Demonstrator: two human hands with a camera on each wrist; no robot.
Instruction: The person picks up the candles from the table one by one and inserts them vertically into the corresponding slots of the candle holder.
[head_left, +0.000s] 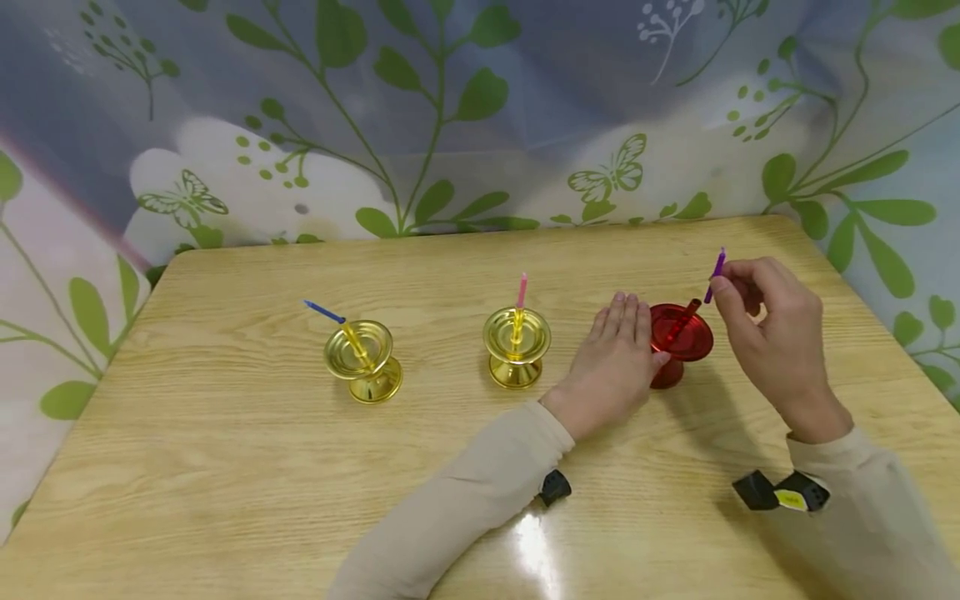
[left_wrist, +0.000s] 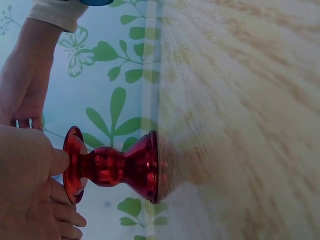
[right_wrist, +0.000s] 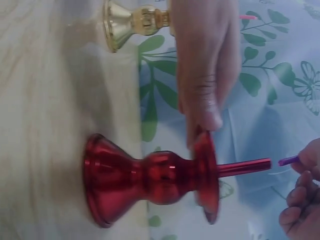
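Note:
A red metallic candle holder (head_left: 667, 371) stands on the table, its hollow red stem (right_wrist: 245, 167) rising from the dish. My left hand (head_left: 611, 358) holds the left side of the dish rim, thumb over the edge and the other fingers stretched out flat. Between thumb and fingertips, my right hand (head_left: 780, 329) pinches a thin purple candle (head_left: 716, 275). In the right wrist view, the candle's lower end is close to the stem's open top, with a small gap between them.
A gold candle holder (head_left: 516, 371) with a pink candle (head_left: 522, 292) stands left of my left hand. Farther left, another gold holder (head_left: 375, 385) carries a blue candle (head_left: 325, 312) leaning left. All stand on a wooden table (head_left: 225, 483), with a leaf-patterned cloth (head_left: 465, 108) behind.

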